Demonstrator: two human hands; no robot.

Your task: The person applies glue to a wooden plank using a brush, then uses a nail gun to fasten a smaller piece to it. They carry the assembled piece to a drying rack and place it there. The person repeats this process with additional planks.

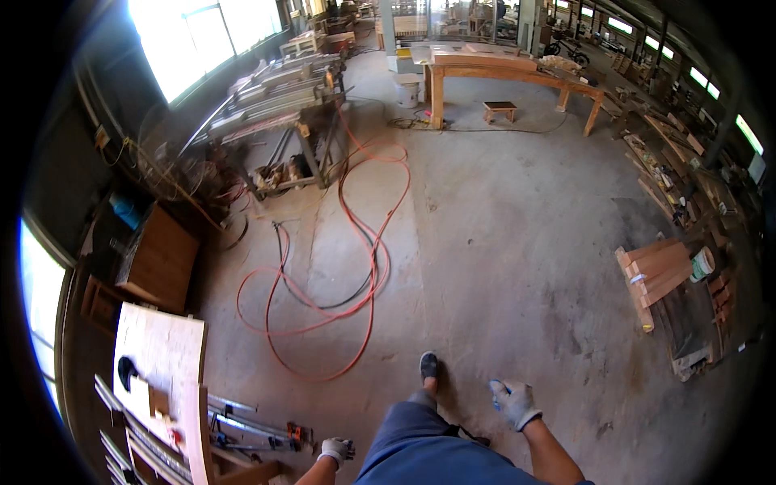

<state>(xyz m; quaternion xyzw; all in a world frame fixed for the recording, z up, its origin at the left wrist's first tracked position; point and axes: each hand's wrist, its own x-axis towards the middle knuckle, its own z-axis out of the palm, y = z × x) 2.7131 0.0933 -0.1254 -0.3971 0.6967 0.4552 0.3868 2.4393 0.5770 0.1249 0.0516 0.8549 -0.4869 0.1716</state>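
At the far left, a pale plywood panel (pixel 166 356) lies over a rack of long metal bar clamps (pixel 246 427), whose rails project toward the walking path at low height. Judged by their build, the clamps are heavy, rigid and smooth-sided; the rail near its balance point looks the best place to grip one, away from the sliding jaw. The left hand (pixel 337 449), in a grey work glove, hangs just beside the clamp ends with the fingers curled inward; whether it grips anything cannot be told, as the palm side is hidden. Ahead of it, an orange hose (pixel 356 267) loops in several coils across the concrete floor (pixel 517 242), with a black cable (pixel 284 267) lying among the coils. Both appear light, limp and liable to snag a foot; a raised loop is best lifted at its crown. One dark shoe (pixel 428 365) is planted just short of the nearest coil. The right hand (pixel 514 402), gloved likewise, is raised at the person's side with the fingers loosely closed; a small bluish item may sit at the fingertips, but it is too small to identify. To the right, the floor is open as far as a stack of boards (pixel 659 271), well apart, which marks the right-hand edge. A long wooden table (pixel 509 73) stands across the far end.
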